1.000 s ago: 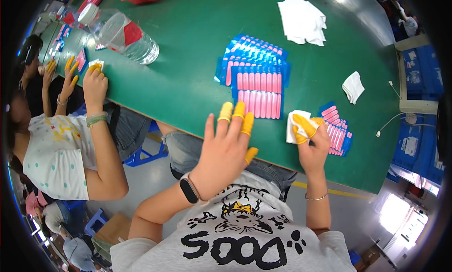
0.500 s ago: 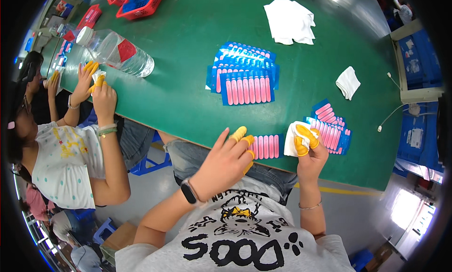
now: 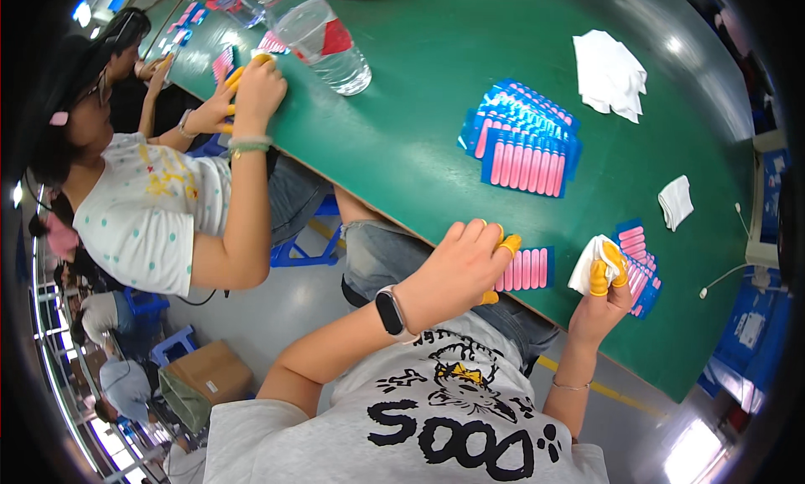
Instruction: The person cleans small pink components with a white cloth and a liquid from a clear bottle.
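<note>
My left hand (image 3: 453,270), with yellow finger cots, is closed at the left end of a flat blue sheet with a row of pink rounded strips (image 3: 530,269) by the table's near edge. Its fingers hide that end. Clear of the sheet's right end, my right hand (image 3: 605,306) pinches a folded white cloth (image 3: 589,264) between yellow-cotted fingers. Just right of the cloth lies a small fanned pile of similar sheets (image 3: 646,293), partly covered by that hand. A larger fanned stack of sheets (image 3: 524,165) rests farther back on the table.
On the green table (image 3: 411,149) lie a crumpled white cloth (image 3: 610,75) and a smaller folded one (image 3: 676,202). A water bottle (image 3: 331,52) lies tilted at the back left. A co-worker's hand (image 3: 262,94) works at the left, and a white cable (image 3: 723,276) hangs at the right.
The view has swung left, so the table's things appear farther right. My left fingers have drawn in from spread to curled at the sheet's end. The cloth has come away from the sheet.
</note>
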### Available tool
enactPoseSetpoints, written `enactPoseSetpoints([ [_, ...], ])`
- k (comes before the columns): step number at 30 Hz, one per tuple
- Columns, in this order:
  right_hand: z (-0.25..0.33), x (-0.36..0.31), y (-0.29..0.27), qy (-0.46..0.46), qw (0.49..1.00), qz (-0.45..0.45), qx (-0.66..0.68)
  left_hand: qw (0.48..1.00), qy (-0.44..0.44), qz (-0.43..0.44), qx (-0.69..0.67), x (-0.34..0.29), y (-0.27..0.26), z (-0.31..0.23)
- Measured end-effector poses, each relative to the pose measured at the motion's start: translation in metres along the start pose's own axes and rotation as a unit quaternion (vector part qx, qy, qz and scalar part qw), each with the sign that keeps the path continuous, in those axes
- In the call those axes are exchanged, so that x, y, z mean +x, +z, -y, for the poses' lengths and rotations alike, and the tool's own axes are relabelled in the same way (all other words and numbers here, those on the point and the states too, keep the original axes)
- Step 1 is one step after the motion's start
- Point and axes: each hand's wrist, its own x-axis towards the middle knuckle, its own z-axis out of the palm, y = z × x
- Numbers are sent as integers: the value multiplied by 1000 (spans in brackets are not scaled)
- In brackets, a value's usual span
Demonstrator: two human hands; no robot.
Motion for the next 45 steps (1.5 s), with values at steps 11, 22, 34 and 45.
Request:
enactPoseSetpoints([
  [11, 15, 9, -18, 185, 874, 76, 442, 941, 13, -253, -225, 28, -4, -9],
  [22, 8, 40, -86, 15, 843, 30, 537, 992, 96, -72, -44, 83, 60, -58],
  [34, -8, 15, -92, 39, 935, -208, 284, 968, -105, -216, 70, 45, 12, 5],
  [45, 1, 4, 21, 128, 990, -15, 63, 982, -152, -103, 43, -46, 21, -1],
])
